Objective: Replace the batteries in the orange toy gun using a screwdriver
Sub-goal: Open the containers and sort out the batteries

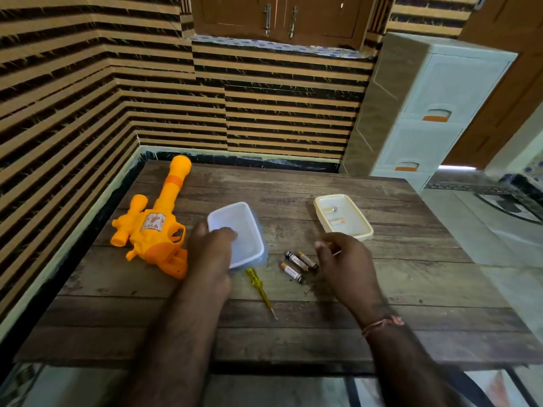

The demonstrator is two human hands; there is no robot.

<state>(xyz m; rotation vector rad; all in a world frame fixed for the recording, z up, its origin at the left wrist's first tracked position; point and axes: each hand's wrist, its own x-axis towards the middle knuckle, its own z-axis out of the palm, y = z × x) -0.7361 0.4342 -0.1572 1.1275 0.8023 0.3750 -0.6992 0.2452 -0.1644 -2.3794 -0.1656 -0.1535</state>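
The left hand (210, 254) grips a clear plastic container (239, 235) mid-bench (411, 289) — the orange toy gun (152, 227) lies toward the left edge. The right hand (342, 259) pinches something small beside three batteries (298, 264); the yellow screwdriver (260, 290) lies between the hands.

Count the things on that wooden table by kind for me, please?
Toy gun: 1
Screwdriver: 1
Plastic tubs, white and cream: 2
Loose batteries: 3
Batteries in the cream tub: 2
Total: 9
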